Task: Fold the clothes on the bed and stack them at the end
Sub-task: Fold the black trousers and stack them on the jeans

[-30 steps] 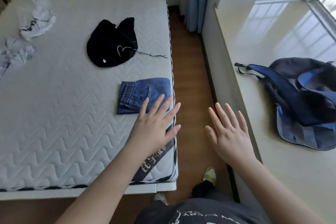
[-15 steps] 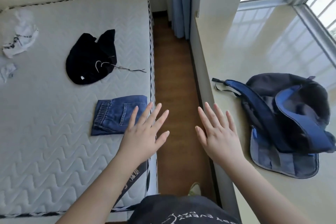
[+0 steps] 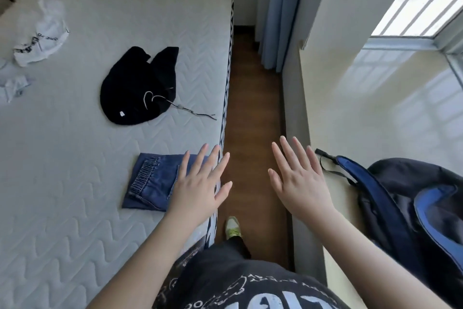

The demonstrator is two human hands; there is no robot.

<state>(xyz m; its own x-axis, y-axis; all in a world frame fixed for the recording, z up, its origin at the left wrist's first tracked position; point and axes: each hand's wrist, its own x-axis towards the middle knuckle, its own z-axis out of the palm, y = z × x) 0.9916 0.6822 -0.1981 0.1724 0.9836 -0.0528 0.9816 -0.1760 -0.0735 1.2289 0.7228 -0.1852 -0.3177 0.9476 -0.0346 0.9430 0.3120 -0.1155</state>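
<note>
A folded pair of blue denim shorts (image 3: pixel 150 181) lies near the right edge of the white mattress (image 3: pixel 62 158). My left hand (image 3: pixel 200 183) hovers over its right part with fingers spread and straight, holding nothing. My right hand (image 3: pixel 298 181) is held flat and open above the floor gap beside the bed. A crumpled black garment (image 3: pixel 137 88) with a drawstring lies further up the bed. A crumpled white garment with black lettering (image 3: pixel 40 38) and a pale grey one (image 3: pixel 15 85) sit at the far left.
A narrow strip of wooden floor (image 3: pixel 253 108) runs between the bed and a wide beige window ledge (image 3: pixel 375 108). A dark blue backpack (image 3: pixel 413 208) lies on the ledge at right. Blue curtains (image 3: pixel 275 13) hang at the far end. My shoe (image 3: pixel 233 227) shows below.
The view has shifted as I stepped along the bed's right side. Both hands stay open and spread; the left one has moved over the denim shorts' right part.
</note>
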